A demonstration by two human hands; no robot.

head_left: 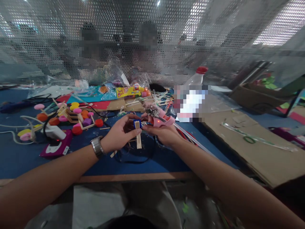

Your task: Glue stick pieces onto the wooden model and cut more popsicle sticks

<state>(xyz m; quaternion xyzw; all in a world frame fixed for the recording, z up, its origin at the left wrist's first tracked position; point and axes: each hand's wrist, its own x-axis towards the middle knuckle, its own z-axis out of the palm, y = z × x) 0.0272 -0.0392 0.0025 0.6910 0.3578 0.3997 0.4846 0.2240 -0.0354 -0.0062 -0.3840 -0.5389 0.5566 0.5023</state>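
Near the front of the blue table, my left hand (121,132) pinches a small bundle of wooden sticks (138,140). A blue piece (136,124) wraps around the upper part of the bundle, and the sticks point down toward me. My right hand (164,133) meets it from the right, thumb and fingers closed at the blue piece's edge; its fingertips are partly hidden. Just beyond the right hand is a pink glue gun (162,118) with a small red light and a smeared, greyish front. Whether that hand also touches the glue gun is unclear.
On the left stand stick models with coloured round pieces (77,128) and a purple power strip (57,146) with a white plug. Craft packets (128,91) lie at the back. A red-capped bottle (200,74), a bright screen (192,103) and cardboard (252,143) are to the right.
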